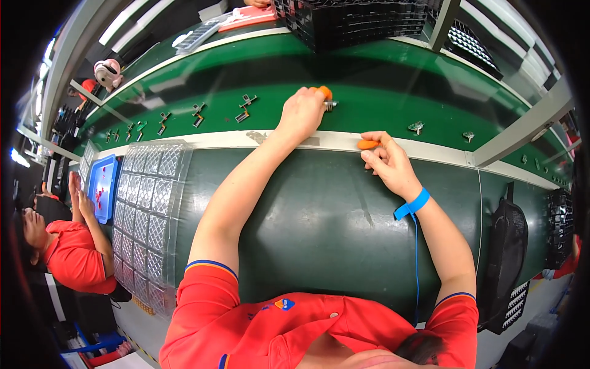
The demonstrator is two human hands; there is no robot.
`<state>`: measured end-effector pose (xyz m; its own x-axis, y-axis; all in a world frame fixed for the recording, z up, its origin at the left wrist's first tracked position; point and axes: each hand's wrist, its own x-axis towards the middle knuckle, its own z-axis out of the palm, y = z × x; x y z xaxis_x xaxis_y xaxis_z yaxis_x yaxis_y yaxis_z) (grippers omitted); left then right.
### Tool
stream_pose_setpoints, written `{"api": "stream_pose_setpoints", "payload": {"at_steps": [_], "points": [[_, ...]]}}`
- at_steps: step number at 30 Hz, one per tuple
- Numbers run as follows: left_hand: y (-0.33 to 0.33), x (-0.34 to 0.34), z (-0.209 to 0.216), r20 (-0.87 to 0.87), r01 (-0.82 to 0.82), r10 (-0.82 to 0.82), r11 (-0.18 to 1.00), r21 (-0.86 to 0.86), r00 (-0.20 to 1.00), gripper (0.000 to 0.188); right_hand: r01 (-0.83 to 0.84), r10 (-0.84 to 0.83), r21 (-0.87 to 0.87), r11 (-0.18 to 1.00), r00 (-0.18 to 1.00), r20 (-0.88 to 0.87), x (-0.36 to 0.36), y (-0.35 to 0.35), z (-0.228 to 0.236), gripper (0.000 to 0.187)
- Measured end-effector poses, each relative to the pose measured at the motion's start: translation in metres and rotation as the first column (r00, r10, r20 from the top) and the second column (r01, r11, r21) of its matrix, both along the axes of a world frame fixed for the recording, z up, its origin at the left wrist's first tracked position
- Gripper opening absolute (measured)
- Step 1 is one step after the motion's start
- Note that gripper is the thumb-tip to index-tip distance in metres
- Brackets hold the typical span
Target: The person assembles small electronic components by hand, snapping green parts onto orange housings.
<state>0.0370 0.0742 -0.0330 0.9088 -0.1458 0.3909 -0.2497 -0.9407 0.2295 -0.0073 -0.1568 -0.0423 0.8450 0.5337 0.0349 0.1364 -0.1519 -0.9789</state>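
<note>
Out over the green conveyor belt (362, 111), my left hand (301, 114) is closed on a small metallic part (330, 106). An orange finger cot (325, 92) covers one of its fingertips; the other fingertips are partly hidden by the back of the hand. My right hand (393, 165) hovers by the belt's pale near edge, fingers curved and apart, with nothing visible between them. It also has an orange finger cot (367, 144). A blue wrist strap (413, 205) with a cord circles my right wrist.
Small electronic parts (244, 109) line the belt at left, with board pieces (416, 128) at right. A clear blister tray (147, 203) and blue tray (103, 187) lie left, near a co-worker (77, 252). Black crates (356, 24) stand beyond; a black bag (507, 240) lies right.
</note>
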Motion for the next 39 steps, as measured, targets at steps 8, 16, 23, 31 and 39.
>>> {"api": "stream_pose_setpoints", "payload": {"at_steps": [8,16,23,31,39], "points": [[0.052,0.002,0.0,0.201,-0.208,0.189,0.975,0.079,0.961,0.03,-0.013,0.013,-0.008,1.0,0.999,0.029,0.005,-0.008,-0.004,0.025],[0.118,0.001,-0.007,-0.102,-0.469,0.474,0.88,0.067,0.875,0.021,-0.029,0.029,0.003,1.0,0.999,0.029,0.006,-0.006,-0.005,0.022],[0.055,-0.024,0.013,-0.218,-0.194,0.052,0.681,-0.706,0.975,0.024,0.004,-0.003,0.035,0.999,1.0,-0.005,0.003,-0.005,0.002,0.02],[-0.032,-0.045,0.019,-0.292,-0.306,-0.505,0.056,-0.95,0.812,0.026,-0.026,0.042,0.177,0.984,0.995,-0.089,0.001,-0.006,0.0,0.025],[-0.048,-0.046,0.011,-0.249,-0.275,-0.54,0.034,-0.961,0.804,0.021,-0.093,0.13,0.22,0.971,0.979,-0.159,0.002,-0.006,0.0,0.021]]}}
